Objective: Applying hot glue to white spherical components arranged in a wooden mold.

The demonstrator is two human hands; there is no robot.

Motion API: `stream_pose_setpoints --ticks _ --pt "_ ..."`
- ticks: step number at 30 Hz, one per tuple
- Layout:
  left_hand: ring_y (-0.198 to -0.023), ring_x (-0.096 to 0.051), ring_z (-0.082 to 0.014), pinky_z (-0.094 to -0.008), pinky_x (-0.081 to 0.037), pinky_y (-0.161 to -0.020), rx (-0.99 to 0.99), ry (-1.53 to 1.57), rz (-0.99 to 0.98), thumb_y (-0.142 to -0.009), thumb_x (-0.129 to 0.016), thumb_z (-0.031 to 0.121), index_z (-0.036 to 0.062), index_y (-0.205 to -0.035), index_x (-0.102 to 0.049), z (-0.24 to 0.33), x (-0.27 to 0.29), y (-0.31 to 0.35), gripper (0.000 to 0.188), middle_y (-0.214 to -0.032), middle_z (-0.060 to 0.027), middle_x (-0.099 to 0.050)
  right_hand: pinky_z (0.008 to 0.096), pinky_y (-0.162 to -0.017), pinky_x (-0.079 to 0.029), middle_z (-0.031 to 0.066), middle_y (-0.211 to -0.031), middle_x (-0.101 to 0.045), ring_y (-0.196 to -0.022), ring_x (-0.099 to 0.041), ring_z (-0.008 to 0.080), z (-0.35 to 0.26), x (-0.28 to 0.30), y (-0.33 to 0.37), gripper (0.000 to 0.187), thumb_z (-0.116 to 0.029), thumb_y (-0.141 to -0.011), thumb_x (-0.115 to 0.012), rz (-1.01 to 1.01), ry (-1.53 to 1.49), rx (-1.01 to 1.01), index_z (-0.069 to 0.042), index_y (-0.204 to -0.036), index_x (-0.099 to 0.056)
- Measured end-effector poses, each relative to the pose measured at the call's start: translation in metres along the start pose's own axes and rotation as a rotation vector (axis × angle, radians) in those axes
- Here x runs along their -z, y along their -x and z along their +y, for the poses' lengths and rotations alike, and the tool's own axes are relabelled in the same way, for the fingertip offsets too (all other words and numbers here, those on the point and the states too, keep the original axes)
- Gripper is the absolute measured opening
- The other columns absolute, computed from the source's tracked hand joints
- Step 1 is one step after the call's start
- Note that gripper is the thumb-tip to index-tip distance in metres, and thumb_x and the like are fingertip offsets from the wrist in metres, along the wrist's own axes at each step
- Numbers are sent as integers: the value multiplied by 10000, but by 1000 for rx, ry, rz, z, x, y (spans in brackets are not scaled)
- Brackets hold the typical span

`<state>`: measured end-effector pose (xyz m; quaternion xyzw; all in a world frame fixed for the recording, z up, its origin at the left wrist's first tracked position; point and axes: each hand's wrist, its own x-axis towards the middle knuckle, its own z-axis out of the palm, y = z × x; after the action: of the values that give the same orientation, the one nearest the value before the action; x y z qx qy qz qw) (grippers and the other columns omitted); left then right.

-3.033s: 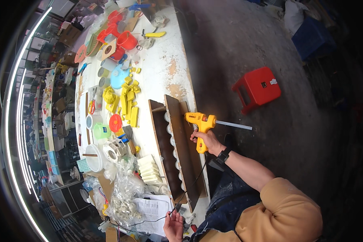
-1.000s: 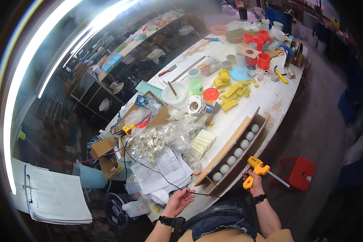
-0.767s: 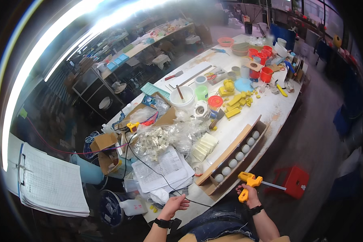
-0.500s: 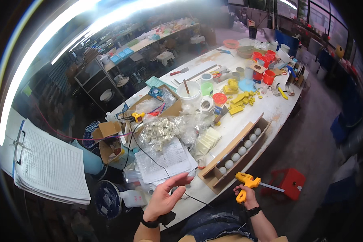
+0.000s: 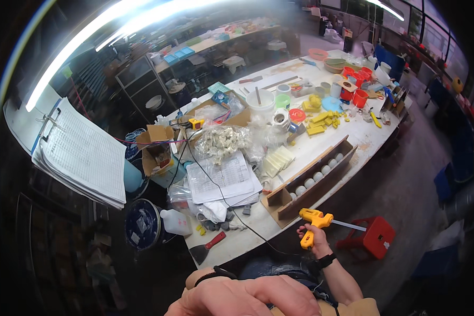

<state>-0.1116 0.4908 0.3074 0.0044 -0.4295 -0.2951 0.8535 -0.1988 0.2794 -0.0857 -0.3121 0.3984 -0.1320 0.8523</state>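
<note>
My right hand (image 5: 317,239) is closed round the handle of a yellow hot glue gun (image 5: 317,217), just off the table's near edge. A pale glue stick (image 5: 348,226) juts from its back to the right, above a red stool. My left hand (image 5: 242,297) fills the bottom edge, very close and cut off by the frame. Its visible fingers look apart, with nothing seen in them; the fingertips are hidden. Close to the glue gun, a wooden trough (image 5: 313,192) on the table holds a row of white balls (image 5: 317,177).
A black cord (image 5: 247,231) crosses the white table (image 5: 231,253) toward my right hand. Paper sheets (image 5: 218,181), a red-handled scraper (image 5: 215,242) and a white jug (image 5: 175,222) lie at left. Yellow blocks (image 5: 321,124) and red cups (image 5: 359,98) stand farther back. The red stool (image 5: 374,237) is at right.
My left hand has come down and much closer to the view, uncovering the scraper. My right hand keeps hold of the glue gun, slightly higher and to the left in view.
</note>
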Motion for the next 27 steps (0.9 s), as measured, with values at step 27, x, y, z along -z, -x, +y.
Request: stream_pose_setpoints --ticks 27 --pt "-1298 -467 -468 -625 -356 -1053 212 -305 -190 -902 -390 783 2 -1431 -432 56 45 29 945 -1376 -362 -472 368 -714 -604 149 -885 -687 -829 -708 279 11 -16 12 299 -116 -897 -631 -15 -2 75 49 -1138 -568"
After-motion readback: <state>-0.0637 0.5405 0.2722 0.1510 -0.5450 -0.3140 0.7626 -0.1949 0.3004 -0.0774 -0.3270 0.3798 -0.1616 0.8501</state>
